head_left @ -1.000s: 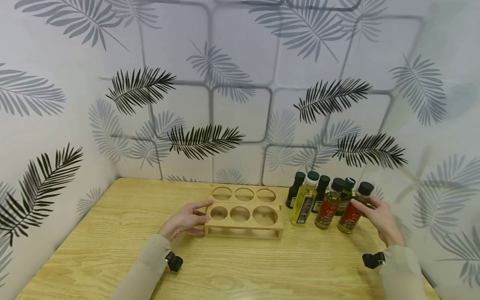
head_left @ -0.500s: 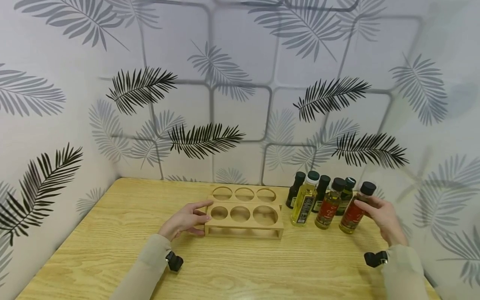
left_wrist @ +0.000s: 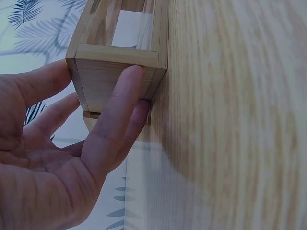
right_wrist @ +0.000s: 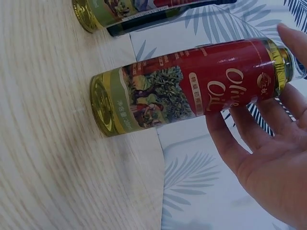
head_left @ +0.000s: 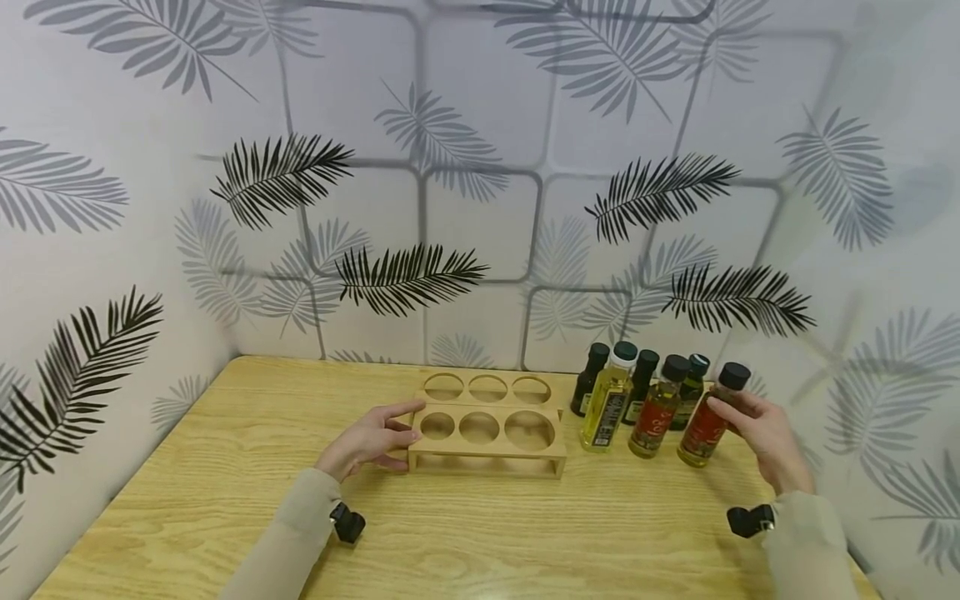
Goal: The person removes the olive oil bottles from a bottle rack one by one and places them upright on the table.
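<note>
My right hand (head_left: 771, 437) grips a bottle of olive oil (head_left: 703, 429) near its neck, thumb in front and fingers round the far side. In the right wrist view the red "Olive Oil" label (right_wrist: 230, 79) faces the camera. Whether the bottle's base touches the table is unclear. At the left end of a two-tier wooden bottle rack (head_left: 487, 451), my left hand (head_left: 369, 442) rests its extended fingers against the end board. The left wrist view shows a fingertip (left_wrist: 130, 74) on that end board (left_wrist: 103, 79). Bare round holes show in both tiers.
Beside the held bottle stands a second red-labelled olive oil bottle (head_left: 654, 421). Left of it is a clear yellow oil bottle (head_left: 607, 408), with several dark bottles behind, including one with a green cap (head_left: 697, 367). A patterned wall (head_left: 480, 325) borders the wooden table (head_left: 480, 533).
The olive oil bottle in my right hand has shifted slightly to the right, away from its neighbour, between the oldest frame and the middle one. My left hand and the rack look unmoved.
</note>
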A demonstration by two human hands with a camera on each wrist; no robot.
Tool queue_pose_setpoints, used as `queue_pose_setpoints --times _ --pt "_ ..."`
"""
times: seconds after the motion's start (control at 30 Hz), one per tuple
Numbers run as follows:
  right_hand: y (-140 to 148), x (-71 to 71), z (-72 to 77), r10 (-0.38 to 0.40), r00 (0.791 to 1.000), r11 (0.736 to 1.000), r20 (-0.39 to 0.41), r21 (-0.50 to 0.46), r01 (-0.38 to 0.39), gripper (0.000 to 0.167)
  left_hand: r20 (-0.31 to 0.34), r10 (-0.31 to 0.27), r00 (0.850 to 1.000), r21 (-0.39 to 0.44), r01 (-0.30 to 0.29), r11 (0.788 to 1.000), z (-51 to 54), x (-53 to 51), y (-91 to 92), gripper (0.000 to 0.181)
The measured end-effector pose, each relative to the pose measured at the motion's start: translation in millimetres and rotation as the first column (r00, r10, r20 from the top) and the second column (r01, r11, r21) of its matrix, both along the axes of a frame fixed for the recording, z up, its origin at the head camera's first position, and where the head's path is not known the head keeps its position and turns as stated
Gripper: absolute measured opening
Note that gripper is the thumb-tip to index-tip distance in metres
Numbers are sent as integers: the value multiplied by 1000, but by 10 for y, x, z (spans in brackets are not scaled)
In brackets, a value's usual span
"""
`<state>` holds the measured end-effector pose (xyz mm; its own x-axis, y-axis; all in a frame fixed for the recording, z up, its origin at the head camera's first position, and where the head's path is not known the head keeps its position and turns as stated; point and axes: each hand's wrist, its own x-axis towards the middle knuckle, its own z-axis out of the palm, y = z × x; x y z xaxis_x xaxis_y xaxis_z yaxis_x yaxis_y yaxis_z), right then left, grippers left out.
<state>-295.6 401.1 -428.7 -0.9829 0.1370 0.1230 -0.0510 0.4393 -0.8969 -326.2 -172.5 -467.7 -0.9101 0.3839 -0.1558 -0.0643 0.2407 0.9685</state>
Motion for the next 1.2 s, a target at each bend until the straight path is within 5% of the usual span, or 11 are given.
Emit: queue_pose_setpoints --times 0.13,0.23,0.33,0.5,0.6,0.7,0.8,0.87,1.03,1.2 --pt "-38 15 -30 -80 996 993 -36 -87 77 67 1 1 1000 -2 -1 1000 19 -5 -1 59" --pt "-96 24 -24 -211 976 949 -57 -252 191 54 -1 -4 1000 -1 4 1000 39 -9 10 58" --pt "-177 30 -2 -361 930 867 -63 -390 310 47 -7 -2 1000 -13 2 1000 59 -8 25 58" --pt "-328 55 -22 -553 826 761 -110 -471 447 32 -45 6 999 -64 -9 998 84 -1 55 58" --pt "-428 71 -61 -616 775 718 -141 -505 479 21 -58 10 998 -86 -15 996 86 0 69 58" --pt "-551 76 -82 -638 755 705 -151 -510 493 20 -59 14 998 -93 -20 996 81 -2 66 58" --pt "-691 84 -84 -618 772 723 -145 -491 486 21 -59 17 998 -85 -22 996 73 -7 64 58" --pt "-794 91 -81 -578 806 746 -129 -484 458 20 -61 13 998 -82 -18 996 72 -10 61 58" --pt "-1061 125 -94 -429 901 839 -63 -398 371 22 -54 5 999 -86 -10 996 74 -13 62 58" --pt "-1353 142 -107 -293 955 931 -43 -242 274 37 -57 6 998 -91 -11 996 65 -11 54 58"
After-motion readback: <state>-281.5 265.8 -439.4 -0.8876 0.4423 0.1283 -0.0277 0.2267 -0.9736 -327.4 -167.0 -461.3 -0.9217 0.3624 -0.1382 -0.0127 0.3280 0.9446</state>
